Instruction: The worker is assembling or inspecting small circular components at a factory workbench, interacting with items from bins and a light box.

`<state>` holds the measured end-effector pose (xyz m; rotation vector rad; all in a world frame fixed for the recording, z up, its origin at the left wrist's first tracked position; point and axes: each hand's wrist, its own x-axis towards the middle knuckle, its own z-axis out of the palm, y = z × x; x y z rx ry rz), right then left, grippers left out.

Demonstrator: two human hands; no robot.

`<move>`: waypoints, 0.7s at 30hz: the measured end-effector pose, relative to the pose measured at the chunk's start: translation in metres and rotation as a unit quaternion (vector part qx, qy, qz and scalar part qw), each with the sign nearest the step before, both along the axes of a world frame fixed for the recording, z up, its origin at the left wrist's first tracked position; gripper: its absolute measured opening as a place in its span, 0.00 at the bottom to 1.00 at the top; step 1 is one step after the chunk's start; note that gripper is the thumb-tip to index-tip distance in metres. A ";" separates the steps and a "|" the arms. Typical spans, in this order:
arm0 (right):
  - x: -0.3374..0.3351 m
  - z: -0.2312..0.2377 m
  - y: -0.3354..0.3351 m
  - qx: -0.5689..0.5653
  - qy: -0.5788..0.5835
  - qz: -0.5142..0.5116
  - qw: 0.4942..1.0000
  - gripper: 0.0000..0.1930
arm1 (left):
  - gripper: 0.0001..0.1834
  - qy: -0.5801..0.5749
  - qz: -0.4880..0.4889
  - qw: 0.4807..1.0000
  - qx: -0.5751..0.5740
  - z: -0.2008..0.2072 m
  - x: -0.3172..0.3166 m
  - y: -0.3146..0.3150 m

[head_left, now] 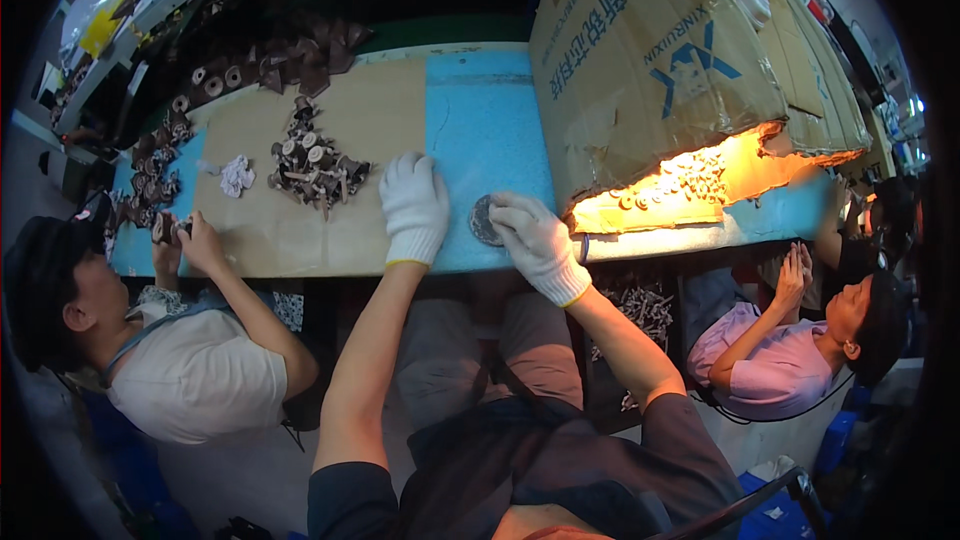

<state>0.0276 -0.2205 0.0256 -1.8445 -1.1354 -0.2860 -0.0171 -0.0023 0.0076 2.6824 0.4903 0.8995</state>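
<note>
In the head view, pinching a grey disc by its right edge with the gloved right hand, near side of the blue tabletop; resting the gloved left hand palm-down farther left, right of brown parts; cannot tell whether holding anything.

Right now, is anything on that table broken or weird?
Yes. The big cardboard box on the right has a ragged, torn-looking lower edge, with a bright orange glow showing beneath it. A crumpled white wad also looks odd beside the pile of small brownish parts.
</note>
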 end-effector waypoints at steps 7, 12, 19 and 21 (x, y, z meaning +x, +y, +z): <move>-0.001 -0.003 -0.002 0.028 -0.107 0.014 0.994 0.22 | 0.13 0.003 -0.004 1.000 -0.005 -0.001 -0.003 0.002; -0.016 0.046 -0.012 0.025 -0.110 -0.001 0.994 0.21 | 0.13 -0.001 0.004 1.000 0.008 -0.004 -0.004 0.006; -0.077 0.005 -0.141 -0.001 0.068 -0.105 0.992 0.15 | 0.12 0.066 -0.016 0.997 0.032 0.016 0.008 -0.003; -0.108 -0.058 -0.197 -0.146 0.192 -0.186 0.953 0.12 | 0.13 0.083 -0.013 0.996 0.034 0.005 0.003 0.005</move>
